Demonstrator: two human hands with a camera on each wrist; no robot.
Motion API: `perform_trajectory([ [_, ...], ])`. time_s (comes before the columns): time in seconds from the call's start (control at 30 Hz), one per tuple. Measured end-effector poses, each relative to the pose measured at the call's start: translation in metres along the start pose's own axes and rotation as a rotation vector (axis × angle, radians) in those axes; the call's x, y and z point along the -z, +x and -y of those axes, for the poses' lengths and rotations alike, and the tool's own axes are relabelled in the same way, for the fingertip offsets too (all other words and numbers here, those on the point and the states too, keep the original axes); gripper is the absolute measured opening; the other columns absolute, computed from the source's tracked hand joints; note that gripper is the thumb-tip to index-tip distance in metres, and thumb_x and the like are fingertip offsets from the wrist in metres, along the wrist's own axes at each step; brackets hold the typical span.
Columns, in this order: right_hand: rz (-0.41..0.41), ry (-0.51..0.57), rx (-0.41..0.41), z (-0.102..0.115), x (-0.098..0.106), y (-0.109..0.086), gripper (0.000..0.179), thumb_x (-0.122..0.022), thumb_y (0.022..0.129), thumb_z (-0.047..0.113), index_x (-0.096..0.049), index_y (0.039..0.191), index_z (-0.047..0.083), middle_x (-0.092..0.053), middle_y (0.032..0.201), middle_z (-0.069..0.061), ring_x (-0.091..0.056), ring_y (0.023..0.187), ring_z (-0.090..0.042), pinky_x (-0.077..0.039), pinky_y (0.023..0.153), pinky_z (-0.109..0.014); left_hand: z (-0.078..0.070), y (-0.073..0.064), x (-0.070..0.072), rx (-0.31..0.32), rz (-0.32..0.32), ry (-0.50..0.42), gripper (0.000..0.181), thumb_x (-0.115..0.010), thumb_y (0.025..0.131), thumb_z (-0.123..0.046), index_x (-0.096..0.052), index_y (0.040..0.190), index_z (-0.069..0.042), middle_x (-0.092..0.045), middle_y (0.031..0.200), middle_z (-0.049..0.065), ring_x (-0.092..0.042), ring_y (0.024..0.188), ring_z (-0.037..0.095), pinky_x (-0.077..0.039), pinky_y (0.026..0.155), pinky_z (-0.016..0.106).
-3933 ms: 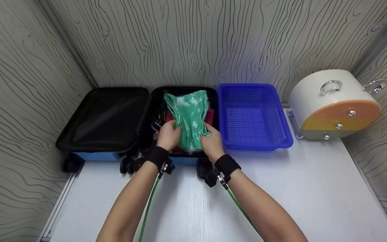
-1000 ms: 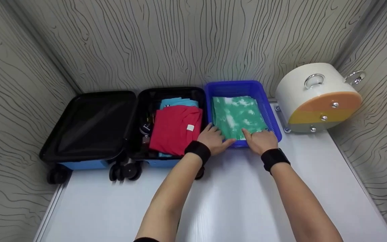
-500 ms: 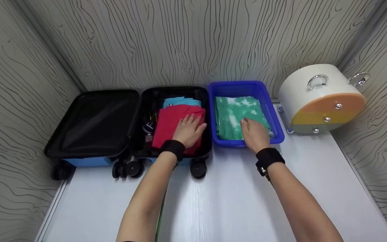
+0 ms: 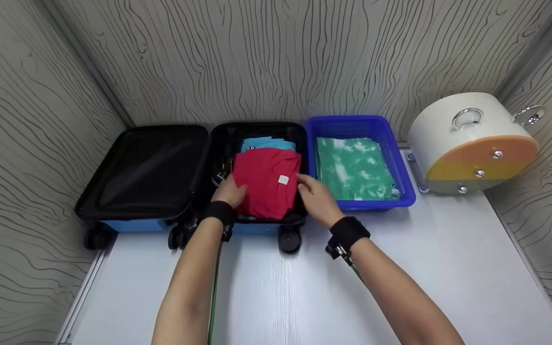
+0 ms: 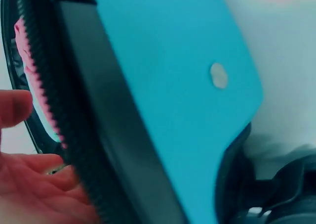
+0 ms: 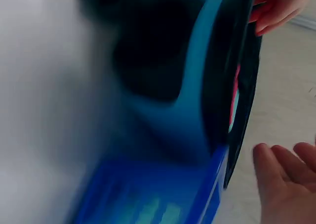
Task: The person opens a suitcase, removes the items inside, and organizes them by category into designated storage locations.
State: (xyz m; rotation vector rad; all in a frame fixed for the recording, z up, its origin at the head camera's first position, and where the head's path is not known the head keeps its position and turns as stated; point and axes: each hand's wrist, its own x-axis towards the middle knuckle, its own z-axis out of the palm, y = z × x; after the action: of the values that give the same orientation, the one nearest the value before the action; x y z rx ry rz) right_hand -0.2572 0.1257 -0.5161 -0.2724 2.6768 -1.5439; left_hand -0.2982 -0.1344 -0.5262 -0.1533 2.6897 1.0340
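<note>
A folded red shirt with a small white tag lies in the black-lined half of a suitcase, on top of folded light blue clothing. At the shirt's left edge is my left hand, its thumb lying toward the cloth. The left wrist view shows thumb and fingers apart. My right hand reaches over the suitcase's right rim with its fingertips at the shirt's right edge; its fingers look loosely extended in the right wrist view. Green-and-white folded fabric lies in the blue basket.
The suitcase's other black-lined half lies at left. A white rounded box with coloured front panels and metal handles stands at right. Small dark items sit left of the shirt. All rest on a white table before patterned walls.
The green-and-white fabric went from both hands in the suitcase into the basket. Then the left hand moved back over the red shirt, and the right hand left the basket for the shirt's right side.
</note>
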Motion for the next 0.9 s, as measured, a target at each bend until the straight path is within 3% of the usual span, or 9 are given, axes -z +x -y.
perform_trajectory([
  [0.17,0.100,0.060,-0.148,0.008,-0.029,0.007,0.056,-0.049,0.104,0.016,-0.037,0.154,-0.007,-0.045,0.152,-0.026,-0.045,0.139,-0.035,-0.036,0.114,-0.045,0.007,-0.003,0.003,0.077,0.064,-0.047,0.066,-0.041,0.107,-0.029,-0.022,0.158,0.008,-0.033,0.158,0.029,-0.037,0.144,0.040,-0.032,0.117,0.045],
  [0.33,0.115,0.054,-0.243,0.014,-0.042,0.016,0.061,-0.048,0.100,0.015,-0.034,0.153,-0.011,-0.043,0.154,-0.025,-0.040,0.142,-0.034,-0.035,0.116,-0.043,0.011,-0.004,0.002,0.122,0.052,-0.086,0.060,-0.033,0.107,-0.025,-0.029,0.153,0.014,-0.037,0.155,0.030,-0.041,0.139,0.038,-0.033,0.115,0.042],
  [0.43,0.137,-0.061,-0.275,0.017,-0.044,0.019,0.049,-0.054,0.098,0.017,-0.053,0.139,-0.009,-0.060,0.135,-0.023,-0.056,0.124,-0.032,-0.045,0.105,-0.041,0.011,-0.002,-0.001,0.108,0.027,-0.081,0.053,-0.030,0.107,-0.019,-0.041,0.146,0.016,-0.047,0.147,0.031,-0.050,0.128,0.038,-0.039,0.109,0.042],
  [0.57,0.166,-0.337,-0.272,0.017,-0.051,0.022,0.029,-0.065,0.095,0.020,-0.067,0.108,-0.005,-0.070,0.108,-0.019,-0.066,0.101,-0.033,-0.052,0.091,-0.042,0.010,-0.001,-0.005,0.086,0.003,-0.070,0.047,-0.031,0.104,-0.013,-0.052,0.135,0.016,-0.056,0.135,0.031,-0.055,0.115,0.039,-0.044,0.101,0.042],
  [0.63,0.156,-0.433,-0.265,0.016,-0.055,0.024,0.029,-0.068,0.094,0.019,-0.068,0.108,-0.006,-0.071,0.108,-0.021,-0.067,0.103,-0.034,-0.053,0.091,-0.043,0.010,-0.001,-0.006,0.076,-0.003,-0.067,0.046,-0.032,0.104,-0.012,-0.053,0.132,0.017,-0.057,0.133,0.032,-0.056,0.114,0.040,-0.045,0.100,0.042],
  [0.73,0.109,-0.489,-0.270,0.014,-0.062,0.025,0.029,-0.067,0.095,0.014,-0.066,0.113,-0.008,-0.069,0.112,-0.025,-0.067,0.107,-0.037,-0.054,0.092,-0.045,0.011,-0.001,-0.007,0.069,-0.018,-0.064,0.046,-0.033,0.103,-0.011,-0.052,0.133,0.018,-0.056,0.135,0.033,-0.056,0.117,0.040,-0.045,0.102,0.042],
  [0.9,-0.026,-0.429,-0.245,0.010,-0.071,0.028,0.029,-0.059,0.094,0.005,-0.058,0.119,-0.010,-0.061,0.114,-0.029,-0.065,0.103,-0.044,-0.054,0.089,-0.051,0.015,-0.003,-0.001,0.111,-0.002,-0.134,0.047,-0.035,0.106,-0.013,-0.045,0.141,0.017,-0.053,0.137,0.031,-0.055,0.117,0.039,-0.043,0.103,0.043],
])
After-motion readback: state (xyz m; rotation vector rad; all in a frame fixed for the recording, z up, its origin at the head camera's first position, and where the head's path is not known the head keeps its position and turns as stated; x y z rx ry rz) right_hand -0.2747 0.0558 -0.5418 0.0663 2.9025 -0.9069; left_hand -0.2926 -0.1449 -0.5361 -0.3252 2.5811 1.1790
